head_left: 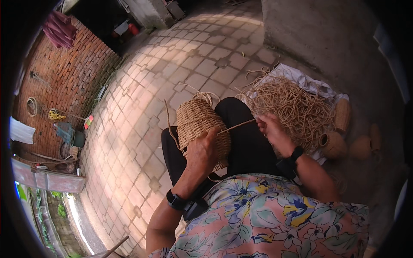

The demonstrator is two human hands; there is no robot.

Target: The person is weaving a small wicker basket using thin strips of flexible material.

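Note:
A woven straw basket (195, 116) lies tilted across my lap, between my dark-trousered knees. My left hand (201, 151) is closed against its side, fingertips pressed where a cord leaves the weave; what lies under the fingers is partly hidden. From there a twisted straw cord (237, 126) runs taut to the right. My right hand (272, 131) pinches its other end above my right thigh. A loose cord end (168, 116) sticks up at the basket's left, and more strands curl out beyond its far end.
To the right, a big heap of loose straw cord (292, 103) spreads over a white sheet (297, 75). Small woven vessels (333, 145) stand beside it, near a grey wall (327, 34). Paving bricks (129, 142) cover the ground; a brick wall (64, 81) rises at left.

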